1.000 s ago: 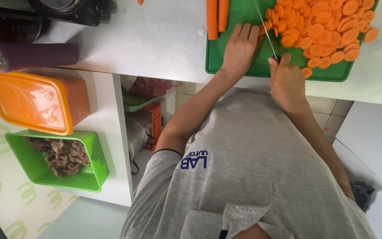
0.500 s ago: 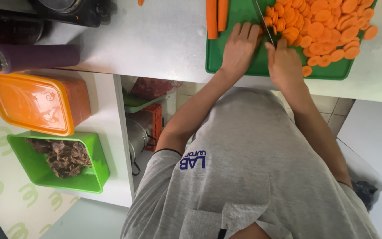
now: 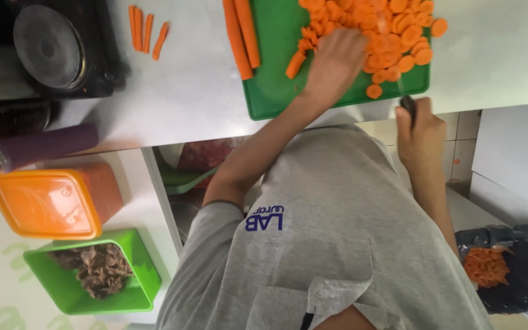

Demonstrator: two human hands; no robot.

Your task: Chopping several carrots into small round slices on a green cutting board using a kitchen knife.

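A green cutting board (image 3: 270, 101) lies on the white counter, covered with a heap of round carrot slices (image 3: 398, 36). My left hand (image 3: 336, 61) rests fingers-down on the board at the left side of the heap, beside a few short carrot pieces (image 3: 296, 63). Two long peeled carrots (image 3: 242, 36) lie along the board's left edge. My right hand (image 3: 421, 131) is closed round the dark handle of a knife (image 3: 406, 101). It sits just off the board's near edge, with the blade pointing up toward the slices.
Several carrot sticks (image 3: 145, 30) lie on the counter next to a black stove (image 3: 50, 49). Below the counter are a purple bottle (image 3: 38, 146), an orange lidded box (image 3: 50, 201), a green tub of brown scraps (image 3: 93, 275) and a black bag with carrot peelings (image 3: 496, 269).
My right hand drew the knife back off the slices to the board's near edge. My left hand slid right onto the heap. The view shifted, showing more counter and the stove.
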